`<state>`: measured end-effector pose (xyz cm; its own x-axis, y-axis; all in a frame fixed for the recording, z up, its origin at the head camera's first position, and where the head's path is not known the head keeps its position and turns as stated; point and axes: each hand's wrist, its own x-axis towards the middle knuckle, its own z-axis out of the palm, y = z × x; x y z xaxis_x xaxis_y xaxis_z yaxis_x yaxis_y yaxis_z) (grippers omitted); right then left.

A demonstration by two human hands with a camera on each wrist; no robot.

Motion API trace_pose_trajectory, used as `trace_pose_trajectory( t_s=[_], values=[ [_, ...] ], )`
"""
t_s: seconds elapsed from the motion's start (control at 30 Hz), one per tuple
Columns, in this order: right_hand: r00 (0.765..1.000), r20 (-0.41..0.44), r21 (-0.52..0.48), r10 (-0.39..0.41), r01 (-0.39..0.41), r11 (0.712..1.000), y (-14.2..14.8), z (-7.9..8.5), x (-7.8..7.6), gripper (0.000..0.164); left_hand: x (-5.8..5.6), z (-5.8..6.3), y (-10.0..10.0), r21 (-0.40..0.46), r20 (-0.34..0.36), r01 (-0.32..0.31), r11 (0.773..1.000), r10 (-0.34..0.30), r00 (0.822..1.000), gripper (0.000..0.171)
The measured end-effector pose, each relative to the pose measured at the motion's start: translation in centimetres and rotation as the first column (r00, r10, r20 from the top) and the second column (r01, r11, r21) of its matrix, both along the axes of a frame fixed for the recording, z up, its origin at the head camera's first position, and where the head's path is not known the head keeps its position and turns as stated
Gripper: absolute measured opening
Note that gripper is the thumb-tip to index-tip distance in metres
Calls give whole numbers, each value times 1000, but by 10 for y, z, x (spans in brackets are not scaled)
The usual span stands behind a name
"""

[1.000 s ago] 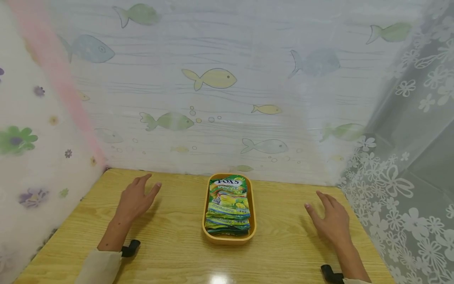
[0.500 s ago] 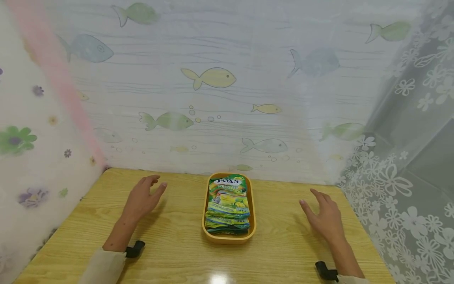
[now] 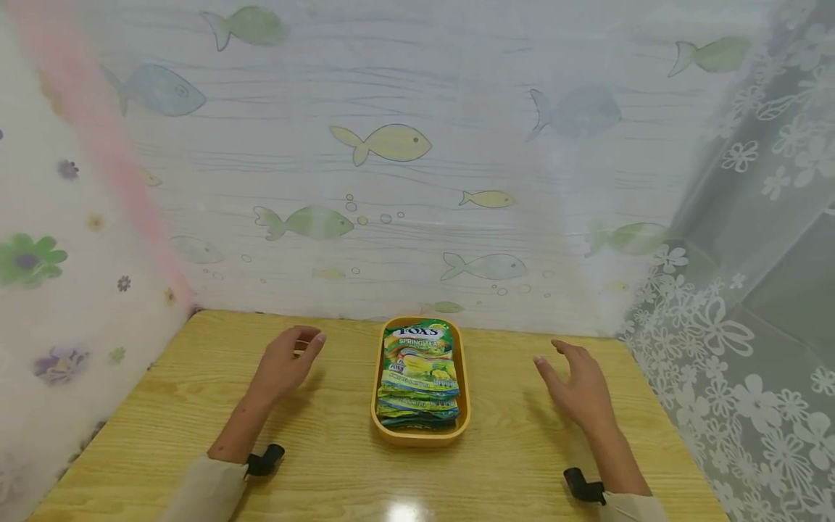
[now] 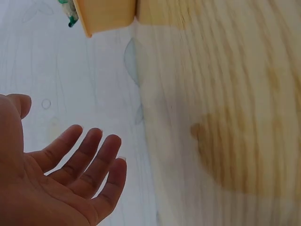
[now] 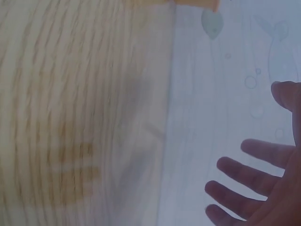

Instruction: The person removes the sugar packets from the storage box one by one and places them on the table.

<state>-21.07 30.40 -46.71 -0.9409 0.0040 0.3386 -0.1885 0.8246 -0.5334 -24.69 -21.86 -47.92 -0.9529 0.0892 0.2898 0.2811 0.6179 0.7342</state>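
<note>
An orange-yellow tray point(image 3: 422, 440) stands on the wooden table, filled with green and yellow candy packets point(image 3: 420, 373) that overlap in a row; the front ones read FOX'S SPRING TEA. My left hand point(image 3: 287, 362) hovers to the left of the tray, fingers loosely bent, thumb apart, holding nothing. On the other side my right hand point(image 3: 579, 384) hangs over the table with its fingers spread and relaxed, also without anything in it. The left wrist view catches the tray's corner point(image 4: 107, 16) at the top, beyond the fingers point(image 4: 101, 155). In the right wrist view only a sliver of the tray point(image 5: 200, 4) shows.
The wooden tabletop point(image 3: 339, 478) runs back to a pale curtain point(image 3: 391, 203) printed with fish. A flowered white sheet point(image 3: 85, 290) borders the left, and a see-through sheet with white flowers point(image 3: 737, 362) borders the right. Black wrist mounts point(image 3: 264, 460) sit at both cuffs.
Both hands have moved inward toward the tray, the left one to the right and the right one to the left. The left fingers have bent a little more. The tray and packets have stayed put.
</note>
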Motion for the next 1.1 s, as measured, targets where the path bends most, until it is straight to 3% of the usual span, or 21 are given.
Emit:
trace_pose_trajectory(
  t_s=[0.37, 0.67, 0.87, 1.1],
  values=[
    [1000, 1, -18, 22, -22, 1000, -19, 3, -7, 67, -9, -11, 30, 67, 58, 40, 997, -44, 997, 52],
    [999, 5, -51, 44, -44, 998, -37, 5, -17, 66, -18, -18, 57, 169, 111, 48, 984, -67, 992, 54],
    [997, -5, -81, 76, -76, 994, -52, 10, -22, 62, -25, -24, 67, 258, 124, 44, 965, -78, 989, 52],
    [995, -6, -113, 98, -98, 989, -65, 15, -25, 61, -27, -26, 75, 348, 116, 134, 928, -185, 976, 46]
  ],
)
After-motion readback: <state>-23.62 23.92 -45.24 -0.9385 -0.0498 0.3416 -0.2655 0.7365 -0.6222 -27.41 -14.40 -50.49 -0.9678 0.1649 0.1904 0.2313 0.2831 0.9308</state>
